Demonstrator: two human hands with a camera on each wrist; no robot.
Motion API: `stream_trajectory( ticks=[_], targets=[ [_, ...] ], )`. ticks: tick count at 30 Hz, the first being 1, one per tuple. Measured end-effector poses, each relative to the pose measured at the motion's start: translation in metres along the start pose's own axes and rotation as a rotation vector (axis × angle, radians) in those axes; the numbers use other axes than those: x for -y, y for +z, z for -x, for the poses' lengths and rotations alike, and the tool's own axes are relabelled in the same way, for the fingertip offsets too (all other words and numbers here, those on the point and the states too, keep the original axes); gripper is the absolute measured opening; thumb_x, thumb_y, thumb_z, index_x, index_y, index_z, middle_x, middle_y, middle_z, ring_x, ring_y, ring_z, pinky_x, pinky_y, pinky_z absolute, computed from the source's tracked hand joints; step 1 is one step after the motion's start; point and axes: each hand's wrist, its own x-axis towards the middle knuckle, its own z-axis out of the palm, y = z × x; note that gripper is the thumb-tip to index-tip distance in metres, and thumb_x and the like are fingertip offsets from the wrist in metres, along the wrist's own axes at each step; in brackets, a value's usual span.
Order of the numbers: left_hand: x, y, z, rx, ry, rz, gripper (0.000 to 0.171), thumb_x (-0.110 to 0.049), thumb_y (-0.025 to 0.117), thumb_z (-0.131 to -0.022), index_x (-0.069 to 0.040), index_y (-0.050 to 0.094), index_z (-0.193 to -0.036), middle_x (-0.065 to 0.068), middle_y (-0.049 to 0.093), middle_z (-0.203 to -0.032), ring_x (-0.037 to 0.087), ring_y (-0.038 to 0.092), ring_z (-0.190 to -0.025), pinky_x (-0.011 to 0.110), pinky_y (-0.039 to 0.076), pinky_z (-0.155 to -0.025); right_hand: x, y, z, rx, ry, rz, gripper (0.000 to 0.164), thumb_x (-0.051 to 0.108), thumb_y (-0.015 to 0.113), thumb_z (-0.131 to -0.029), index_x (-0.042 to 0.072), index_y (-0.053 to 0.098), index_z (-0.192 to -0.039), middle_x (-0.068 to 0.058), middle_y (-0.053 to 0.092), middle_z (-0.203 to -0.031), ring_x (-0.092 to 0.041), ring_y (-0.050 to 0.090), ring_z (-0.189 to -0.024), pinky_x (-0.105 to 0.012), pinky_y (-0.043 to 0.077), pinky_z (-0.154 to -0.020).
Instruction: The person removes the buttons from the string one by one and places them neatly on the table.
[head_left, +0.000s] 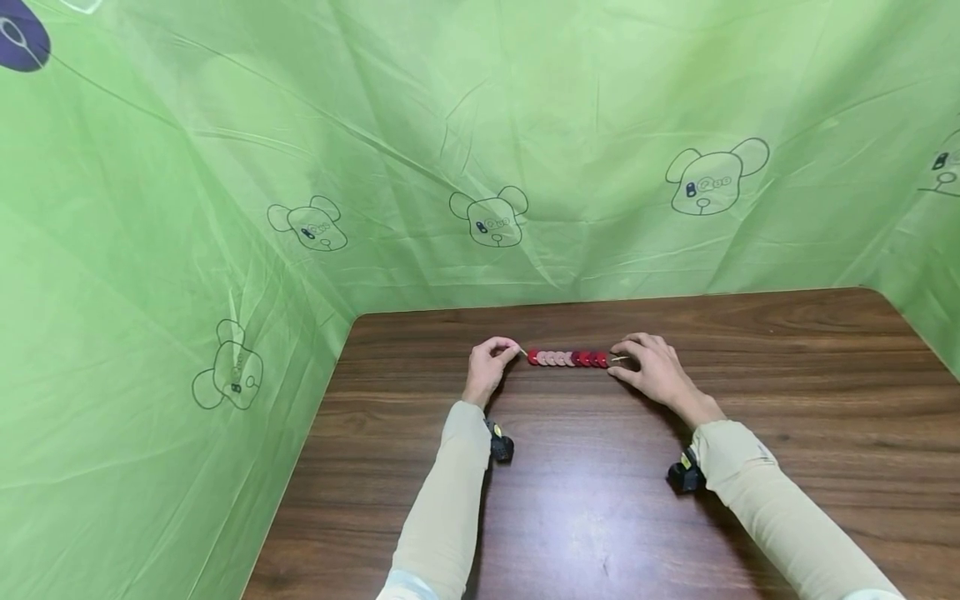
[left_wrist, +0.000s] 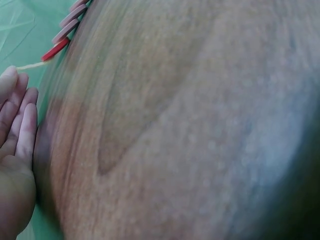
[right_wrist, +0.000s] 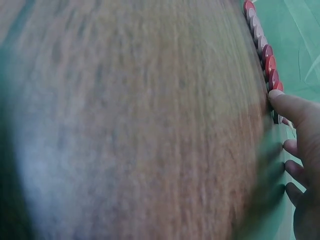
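Note:
A row of overlapping round button-like discs (head_left: 558, 358), red, dark red and pale pink, lies on the wooden table with a thin pale cord (head_left: 619, 358) showing at both ends. At the row's left end my left hand (head_left: 489, 367) pinches the cord between thumb and forefinger. In the left wrist view, the cord (left_wrist: 32, 65) runs from those fingertips to a red disc (left_wrist: 56, 49). My right hand (head_left: 656, 371) arches round the other end, thumb and fingers apart. The right wrist view puts its thumb (right_wrist: 287, 102) against the last red disc; part of the cord there is hidden.
The brown wooden table (head_left: 570, 467) reaches back to a green sheet (head_left: 585, 108) printed with bear-head outlines, which also hangs along the left and right sides. A small black wrist camera (head_left: 501, 446) is on the left wrist, another (head_left: 684, 473) on the right.

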Motion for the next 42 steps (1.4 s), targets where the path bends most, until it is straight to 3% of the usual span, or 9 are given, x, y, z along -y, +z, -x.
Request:
stream_trajectory(
  ticks=[11, 29, 37, 42],
  targets=[
    [0.000, -0.003, 0.002, 0.011, -0.057, 0.101, 0.009, -0.014, 0.073, -0.085, -0.007, 0.073, -0.091, 0.004, 0.070, -0.085, 0.006, 0.058, -0.073, 0.019, 0.045, -0.067, 0.000, 0.001, 0.003, -0.022, 0.006, -0.038, 0.035, 0.036, 0.072, -0.085, 0.016, 0.067, -0.112, -0.015, 0.056, -0.125, -0.040, 0.045, -0.116, -0.059, 0.031, -0.093],
    [0.001, -0.003, 0.000, 0.012, -0.086, 0.134, 0.009, -0.015, 0.072, -0.086, -0.008, 0.073, -0.092, 0.000, 0.071, -0.085, 0.011, 0.062, -0.079, 0.022, 0.048, -0.072, -0.006, -0.003, 0.005, -0.081, 0.015, -0.071, 0.032, 0.035, 0.073, -0.084, 0.013, 0.068, -0.106, -0.014, 0.059, -0.118, -0.039, 0.048, -0.112, -0.059, 0.031, -0.092],
    [0.000, -0.004, 0.000, 0.014, -0.078, 0.129, 0.011, -0.016, 0.073, -0.085, -0.008, 0.073, -0.092, -0.001, 0.070, -0.085, 0.008, 0.060, -0.077, 0.020, 0.047, -0.071, -0.008, -0.005, 0.007, -0.082, 0.022, -0.070, 0.032, 0.033, 0.073, -0.084, 0.010, 0.068, -0.106, -0.015, 0.059, -0.118, -0.040, 0.047, -0.113, -0.059, 0.030, -0.093],
    [-0.024, -0.012, 0.009, 0.069, -0.079, 0.140, 0.016, -0.009, 0.069, -0.087, 0.003, 0.070, -0.098, 0.018, 0.070, -0.096, 0.032, 0.064, -0.091, 0.038, 0.051, -0.084, -0.010, -0.007, 0.008, -0.095, 0.019, -0.063, 0.032, 0.033, 0.073, -0.084, 0.009, 0.067, -0.104, -0.016, 0.060, -0.117, -0.040, 0.048, -0.112, -0.059, 0.031, -0.093]
  ],
)
